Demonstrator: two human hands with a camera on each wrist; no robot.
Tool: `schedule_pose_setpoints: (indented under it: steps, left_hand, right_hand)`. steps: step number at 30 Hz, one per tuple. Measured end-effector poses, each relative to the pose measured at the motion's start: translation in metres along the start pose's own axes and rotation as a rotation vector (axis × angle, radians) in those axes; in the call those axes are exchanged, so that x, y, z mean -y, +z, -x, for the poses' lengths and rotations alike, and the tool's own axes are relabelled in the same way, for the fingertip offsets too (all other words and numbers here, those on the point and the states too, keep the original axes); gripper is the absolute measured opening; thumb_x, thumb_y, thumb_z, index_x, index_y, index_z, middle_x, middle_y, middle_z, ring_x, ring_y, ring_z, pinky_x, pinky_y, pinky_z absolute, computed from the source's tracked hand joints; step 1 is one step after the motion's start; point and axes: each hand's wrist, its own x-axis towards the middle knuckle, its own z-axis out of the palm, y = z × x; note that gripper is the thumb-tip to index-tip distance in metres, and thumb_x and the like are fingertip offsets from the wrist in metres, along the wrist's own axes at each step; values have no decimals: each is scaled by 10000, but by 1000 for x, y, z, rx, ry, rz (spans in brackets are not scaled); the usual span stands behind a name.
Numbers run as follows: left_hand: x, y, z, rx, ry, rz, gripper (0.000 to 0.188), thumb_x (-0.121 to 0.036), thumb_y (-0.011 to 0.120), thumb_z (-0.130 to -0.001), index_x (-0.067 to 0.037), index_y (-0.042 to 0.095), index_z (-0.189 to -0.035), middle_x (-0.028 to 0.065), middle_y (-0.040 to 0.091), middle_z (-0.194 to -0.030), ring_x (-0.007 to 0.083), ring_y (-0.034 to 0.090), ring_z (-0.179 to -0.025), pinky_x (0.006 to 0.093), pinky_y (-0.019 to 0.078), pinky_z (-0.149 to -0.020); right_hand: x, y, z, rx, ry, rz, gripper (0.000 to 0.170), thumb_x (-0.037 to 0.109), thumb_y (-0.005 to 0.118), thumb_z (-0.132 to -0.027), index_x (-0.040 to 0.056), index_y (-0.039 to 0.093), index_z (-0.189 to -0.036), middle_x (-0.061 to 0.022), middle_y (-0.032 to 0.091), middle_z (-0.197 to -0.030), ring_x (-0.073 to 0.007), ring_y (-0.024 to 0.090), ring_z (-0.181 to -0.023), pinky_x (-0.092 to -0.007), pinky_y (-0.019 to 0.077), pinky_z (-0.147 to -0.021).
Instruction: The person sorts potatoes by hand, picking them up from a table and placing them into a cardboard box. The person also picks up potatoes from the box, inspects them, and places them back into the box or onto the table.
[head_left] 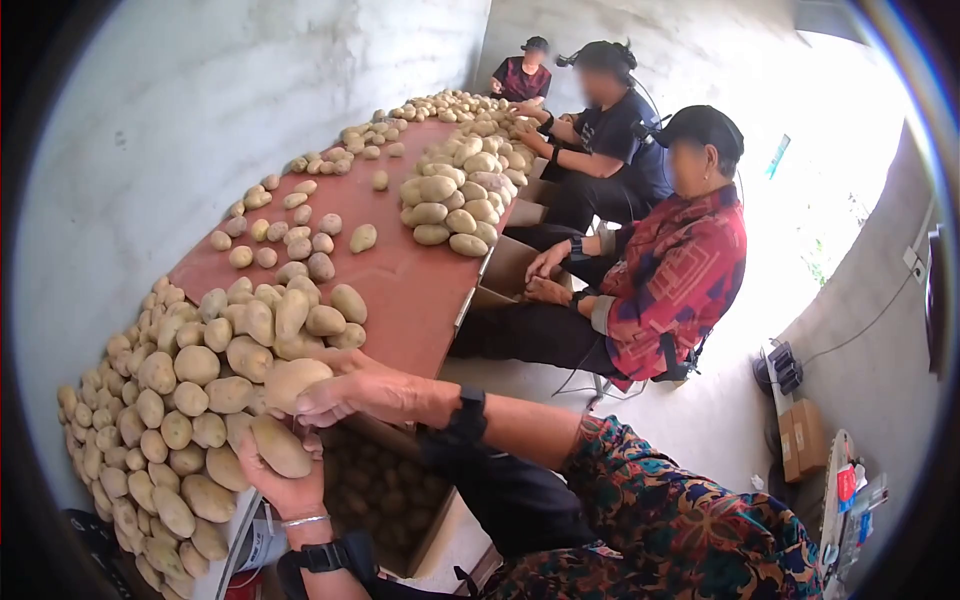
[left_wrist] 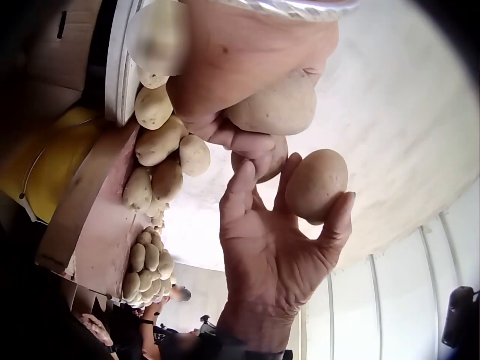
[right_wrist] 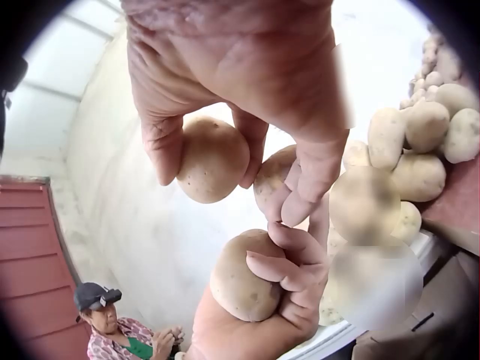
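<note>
My left hand cradles a potato, its fingers curled round it in the right wrist view. Just above it, my right hand pinches another potato between thumb and finger. Between the two hands is a third potato, with fingertips of both hands at it; I cannot tell which hand bears its weight. Both hands are close in front of a big heap of potatoes at the near end of the reddish table.
An open box of potatoes stands below my arms. Further along the table lie loose potatoes and another heap. Several people sit along the right side, the nearest in a red patterned shirt. A wall runs behind the table.
</note>
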Motion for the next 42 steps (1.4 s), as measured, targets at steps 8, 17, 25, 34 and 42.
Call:
schedule_pose_setpoints:
  steps: [8, 17, 25, 34, 42]
  left_hand:
    - [13, 2, 7, 171, -101, -316, 451, -420, 585, -833, 0, 608, -999, 116, 628, -959, 237, 630, -879, 330, 510, -565]
    - [5, 8, 12, 148, -183, -536, 461, -406, 600, -824, 27, 599, -982, 124, 620, -889, 249, 630, -668, 310, 517, -543]
    - [2, 8, 8, 36, -255, -292, 431, -436, 568, -887, -16, 580, -986, 93, 591, -835, 243, 618, -673, 292, 498, -488]
    - [10, 7, 11, 155, -273, -492, 453, -417, 588, -848, 18, 600, -974, 129, 641, -872, 300, 686, -700, 310, 517, -501]
    - [5, 7, 14, 79, -285, -486, 450, -427, 585, -843, 7, 584, -962, 108, 605, -812, 233, 614, -592, 303, 502, -487]
  right_hand:
    - [-22, -7, 27, -212, 81, -384, 372, 305, 617, -903, 56, 532, -1166, -17, 594, -994, -114, 595, -774, -253, 519, -748]
    - [-46, -23, 50, -138, 172, -314, 392, 418, 554, -936, 110, 530, -1176, -4, 606, -991, -98, 599, -719, -204, 382, -563]
    - [-64, -37, 53, -154, 145, -421, 431, 361, 598, -934, 57, 526, -1231, -39, 621, -1034, -160, 641, -805, -241, 433, -607]
    - [-65, -41, 60, -193, 136, -260, 451, 369, 617, -908, 73, 534, -1238, 0, 630, -1013, -98, 614, -799, -215, 404, -614]
    - [-68, -47, 59, -226, 139, -339, 415, 278, 634, -885, 94, 520, -1239, 8, 619, -1019, -94, 608, -827, -221, 423, -602]
